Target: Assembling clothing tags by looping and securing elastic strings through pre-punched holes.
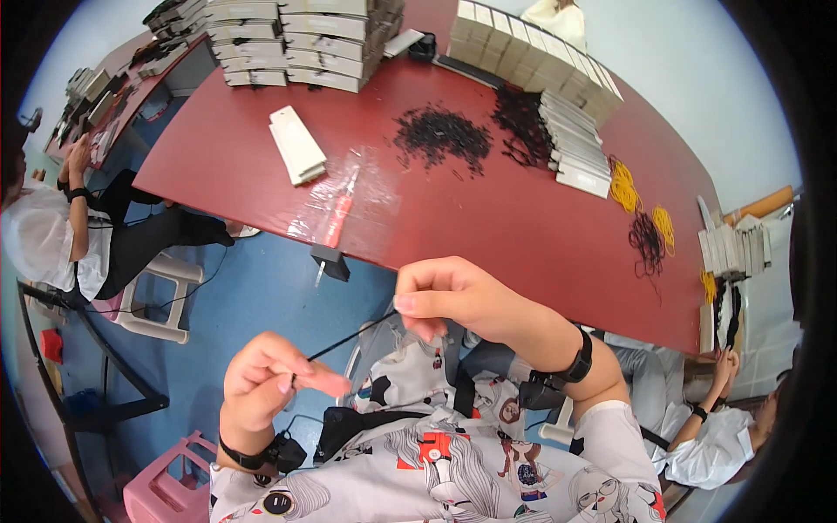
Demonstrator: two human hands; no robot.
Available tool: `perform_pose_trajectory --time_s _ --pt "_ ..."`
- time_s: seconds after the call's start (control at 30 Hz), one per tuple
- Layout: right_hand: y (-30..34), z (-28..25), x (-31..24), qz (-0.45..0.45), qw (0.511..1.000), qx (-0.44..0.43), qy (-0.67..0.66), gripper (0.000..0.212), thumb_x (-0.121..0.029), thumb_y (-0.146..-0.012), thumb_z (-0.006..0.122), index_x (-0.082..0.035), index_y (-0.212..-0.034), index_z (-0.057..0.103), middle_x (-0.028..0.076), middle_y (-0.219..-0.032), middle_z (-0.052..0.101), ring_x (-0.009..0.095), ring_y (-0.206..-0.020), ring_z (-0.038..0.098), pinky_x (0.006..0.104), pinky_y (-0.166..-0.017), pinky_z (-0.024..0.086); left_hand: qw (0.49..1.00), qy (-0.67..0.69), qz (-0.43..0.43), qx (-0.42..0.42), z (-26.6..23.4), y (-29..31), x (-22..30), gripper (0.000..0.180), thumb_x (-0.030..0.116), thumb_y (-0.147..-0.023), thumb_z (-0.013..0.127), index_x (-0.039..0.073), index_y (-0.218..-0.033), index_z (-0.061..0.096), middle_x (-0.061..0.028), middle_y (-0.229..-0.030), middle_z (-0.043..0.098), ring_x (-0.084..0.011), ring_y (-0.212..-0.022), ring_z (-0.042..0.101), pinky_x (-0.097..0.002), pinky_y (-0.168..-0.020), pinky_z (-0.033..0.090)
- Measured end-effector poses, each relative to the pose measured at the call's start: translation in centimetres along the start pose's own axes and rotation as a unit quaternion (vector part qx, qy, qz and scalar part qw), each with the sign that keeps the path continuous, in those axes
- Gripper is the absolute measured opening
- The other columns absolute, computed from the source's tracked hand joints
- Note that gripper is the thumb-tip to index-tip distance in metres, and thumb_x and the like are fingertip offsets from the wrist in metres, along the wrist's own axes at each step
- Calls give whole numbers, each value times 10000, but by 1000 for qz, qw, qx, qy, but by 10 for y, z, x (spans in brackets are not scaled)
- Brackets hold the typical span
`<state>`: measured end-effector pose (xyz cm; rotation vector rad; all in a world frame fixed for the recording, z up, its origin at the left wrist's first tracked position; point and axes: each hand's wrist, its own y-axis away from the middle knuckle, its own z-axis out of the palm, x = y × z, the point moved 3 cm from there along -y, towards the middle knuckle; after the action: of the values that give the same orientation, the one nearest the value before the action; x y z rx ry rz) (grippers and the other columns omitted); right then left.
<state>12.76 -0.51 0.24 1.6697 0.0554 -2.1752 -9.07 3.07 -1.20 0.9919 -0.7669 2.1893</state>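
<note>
A thin black cord (353, 335) is stretched taut between my two hands, in front of the table's near edge. My left hand (272, 375) pinches its lower end between thumb and fingers. Higher up and to the right, my right hand (436, 295) pinches the other end. Whether a small piece sits on the cord inside either pinch is hidden by the fingers. Beyond my hands, a red-handled tool (338, 220) lies on clear plastic film (379, 193) taped to the table. A black block-shaped fixture (331, 263) with a metal pin juts from the table edge below it.
On the red table (488, 228) lie a heap of small black parts (443, 138), white flat boxes (297, 146), a row of white strips with black cords (571, 148), yellow cord bundles (622, 186) and tall box stacks (323, 44). A pink stool (172, 484) stands lower left. Other people sit left and right.
</note>
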Motion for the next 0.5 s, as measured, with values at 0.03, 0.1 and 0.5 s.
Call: perform_pose_trajectory --time_s 0.03,0.1,0.5 --pt "-13 -1 -1 24 999 -22 32 257 -274 -882 549 -64 -733 549 -3 -643 550 47 -561 458 203 -512 353 997 -57 29 39 -12 9 0 60 -9 -862 472 -40 -914 468 -282 -877 617 -315 -790 651 -367 -653 551" --pt "-45 -1 -13 47 990 -24 130 272 -302 -860 569 -60 -737 553 20 -655 565 67 -577 483 217 -533 378 990 -108 67 58 -29 21 4 72 10 -864 485 -38 -915 468 -272 -856 623 -314 -772 654 -370 -646 553" --pt "-198 -33 -55 -55 616 340 708 397 -406 -753 585 -12 -795 603 172 -758 641 312 -728 637 402 -639 510 898 -284 22 334 -69 47 19 125 101 -835 567 -18 -797 575 -94 -775 615 -123 -601 539 -217 -568 427"
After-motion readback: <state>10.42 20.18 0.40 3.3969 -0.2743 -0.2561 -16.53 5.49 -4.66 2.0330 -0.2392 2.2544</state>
